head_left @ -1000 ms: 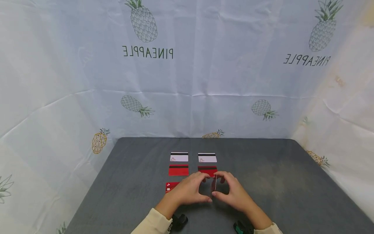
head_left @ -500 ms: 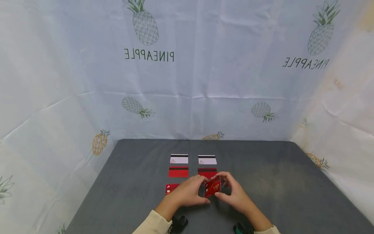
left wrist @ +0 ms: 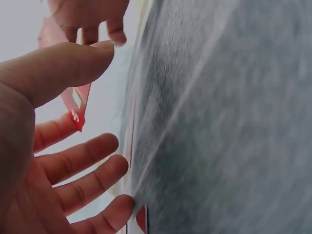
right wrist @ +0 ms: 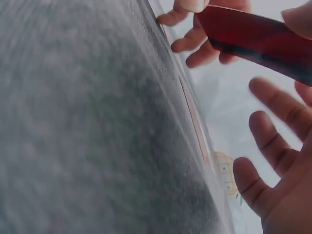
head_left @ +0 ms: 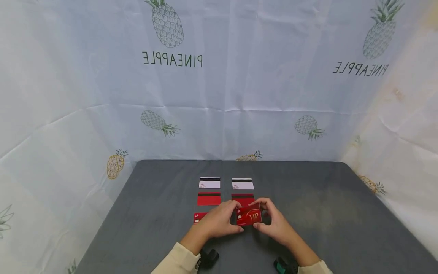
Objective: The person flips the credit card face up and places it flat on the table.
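Observation:
A red VIP card [head_left: 248, 215] stands raised above the table, its printed front toward the head camera. My right hand [head_left: 276, 225] pinches its right side by the upper and lower edges between thumb and fingers. At the card's left corners are the thumb and index finger of my left hand [head_left: 219, 221], which grips that side; its other fingers are spread in the left wrist view. The right wrist view shows the card's dark red back [right wrist: 253, 36] with a black stripe. Another red card [head_left: 199, 217] lies partly hidden behind my left hand.
On the grey table [head_left: 154, 228], a white striped card [head_left: 210, 183] and a red striped card [head_left: 209, 199] lie at left. Another white card [head_left: 243, 184] and a red card [head_left: 242, 198] lie beside them. A pineapple-print cloth [head_left: 226, 87] hangs behind.
The VIP card has turned from edge-on to face the head camera. My left fingers, apart from it one second ago, now meet its left corners.

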{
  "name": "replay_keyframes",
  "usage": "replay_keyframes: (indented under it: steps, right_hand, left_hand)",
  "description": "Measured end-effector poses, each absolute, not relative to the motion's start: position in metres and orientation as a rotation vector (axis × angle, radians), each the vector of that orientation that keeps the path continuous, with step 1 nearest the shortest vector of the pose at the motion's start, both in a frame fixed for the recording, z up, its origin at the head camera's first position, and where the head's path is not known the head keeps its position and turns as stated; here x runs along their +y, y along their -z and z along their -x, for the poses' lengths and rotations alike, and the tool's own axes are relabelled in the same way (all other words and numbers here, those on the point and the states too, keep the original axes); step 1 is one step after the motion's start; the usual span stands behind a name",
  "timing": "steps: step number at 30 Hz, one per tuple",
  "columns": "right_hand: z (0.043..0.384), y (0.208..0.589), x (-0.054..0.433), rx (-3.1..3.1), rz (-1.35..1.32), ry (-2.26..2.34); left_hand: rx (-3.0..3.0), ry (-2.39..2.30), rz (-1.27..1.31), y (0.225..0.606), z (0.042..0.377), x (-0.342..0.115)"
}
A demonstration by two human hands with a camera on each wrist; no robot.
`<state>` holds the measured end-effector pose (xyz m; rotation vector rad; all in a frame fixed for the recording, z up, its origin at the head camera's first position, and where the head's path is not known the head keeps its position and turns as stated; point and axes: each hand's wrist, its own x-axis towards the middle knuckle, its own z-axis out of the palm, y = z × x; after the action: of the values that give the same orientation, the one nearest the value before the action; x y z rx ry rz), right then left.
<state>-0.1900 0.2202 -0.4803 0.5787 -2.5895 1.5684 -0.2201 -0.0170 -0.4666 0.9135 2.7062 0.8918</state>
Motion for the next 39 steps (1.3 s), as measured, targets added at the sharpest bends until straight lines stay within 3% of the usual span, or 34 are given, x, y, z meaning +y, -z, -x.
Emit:
replay_keyframes:
  steps: [13,39]
  right_hand:
    - [0.199,0.488,0.226,-2.895,-0.508,-0.976]
    - [0.200,0.490,0.229,-2.999,-0.504,-0.914]
  left_hand:
    - [2.770,-0.718,-0.858,0.462,0.217,-0.022]
    - [2.803,-0.650,-0.840,0.466,0.216,-0.021]
